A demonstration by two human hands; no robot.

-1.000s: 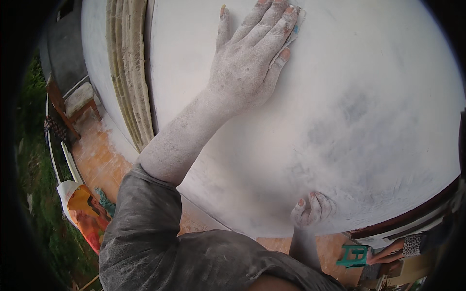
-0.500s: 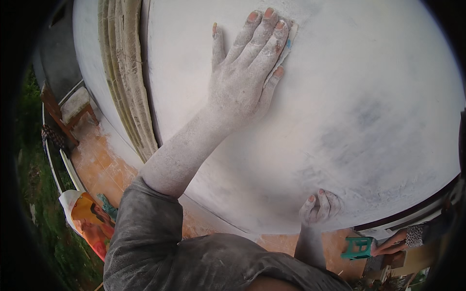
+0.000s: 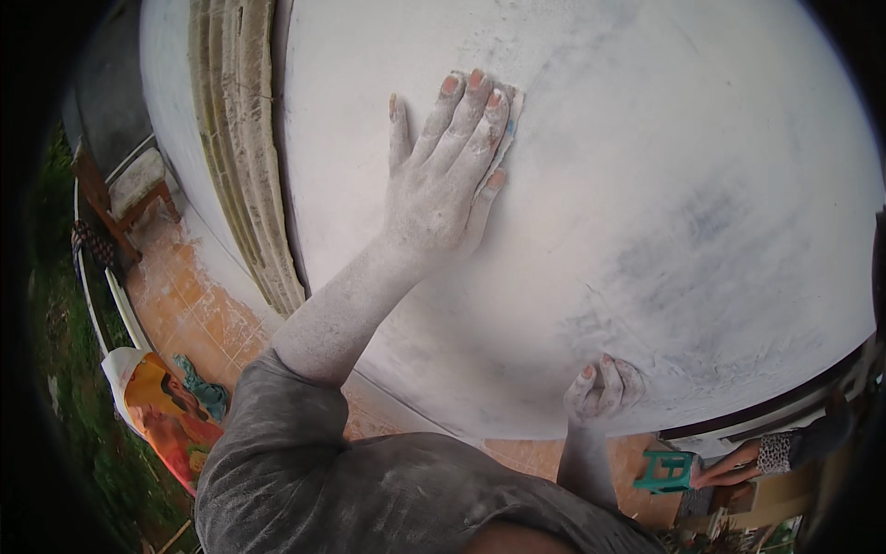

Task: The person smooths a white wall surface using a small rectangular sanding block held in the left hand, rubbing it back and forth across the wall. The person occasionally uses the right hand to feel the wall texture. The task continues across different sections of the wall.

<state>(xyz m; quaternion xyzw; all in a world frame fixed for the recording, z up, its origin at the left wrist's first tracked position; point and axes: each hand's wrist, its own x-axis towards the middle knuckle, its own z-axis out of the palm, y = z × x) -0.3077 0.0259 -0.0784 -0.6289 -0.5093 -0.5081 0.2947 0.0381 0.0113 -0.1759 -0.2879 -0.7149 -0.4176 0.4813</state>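
Note:
My left hand (image 3: 438, 175), coated in white dust, lies flat against a large white wall surface (image 3: 572, 222). Under its fingers it presses a folded sheet, apparently sandpaper (image 3: 512, 115); a pale edge with a blue spot shows between the fingers and thumb. The little finger stands apart from the others. Lower down at the right, my right hand (image 3: 604, 390) rests at the same surface with its fingers curled in. What it holds, if anything, is hidden. Grey smudges and rough patches mark the white surface near the right hand.
A ridged, pale brown strip (image 3: 245, 138) runs down the left of the wall. Below are dusty orange floor tiles (image 3: 198, 295), a wooden chair (image 3: 138, 189), and an orange printed sack (image 3: 161, 406). At lower right, another person (image 3: 784, 452) is beside a green plastic stool (image 3: 666, 471).
My left hand has slid down and slightly left over the white surface, with the sheet under it. The right hand has stayed almost in place.

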